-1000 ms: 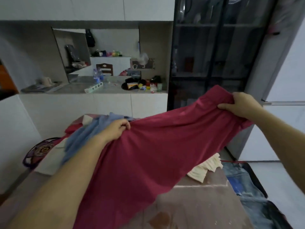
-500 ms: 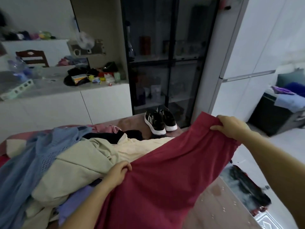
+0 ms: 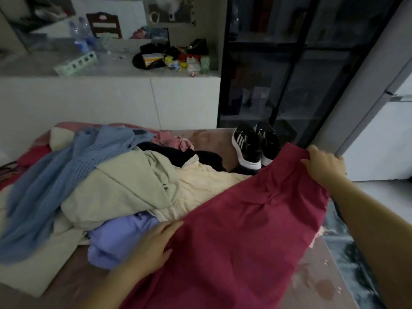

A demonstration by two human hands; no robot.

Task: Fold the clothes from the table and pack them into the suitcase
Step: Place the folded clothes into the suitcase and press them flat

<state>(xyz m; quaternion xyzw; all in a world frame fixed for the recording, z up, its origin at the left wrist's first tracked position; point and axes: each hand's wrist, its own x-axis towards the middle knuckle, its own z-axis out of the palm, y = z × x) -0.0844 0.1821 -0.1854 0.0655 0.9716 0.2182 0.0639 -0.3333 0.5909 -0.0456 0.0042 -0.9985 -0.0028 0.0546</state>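
1. On the tabletop right in front, a big red cloth is stretched out between two hands
2. The left hand holds the near left edge of the red cloth, with its fingers and thumb closed on that edge
3. The right hand holds the far right corner higher up, and its fingers are curled tight round the cloth
4. Left of the red cloth is a messy pile of clothes, and the red cloth lies over its near side
5. A blue knit top hangs down the left side of the pile, with a pale green top beside it and a cream cloth next to that
6. A purple cloth sits at the front of the pile and touches the left hand
7. A black cloth and a pink cloth lie at the back of the pile
8. Two black shoes with white soles stand side by side at the far end of the tabletop, just behind the red cloth
9. Behind it all is a white cupboard with bottles and small things on top, and a dark glass cabinet stands to its right
10. Low on the right, past the tabletop edge, is something dark and bluish, too blurry to tell what it is
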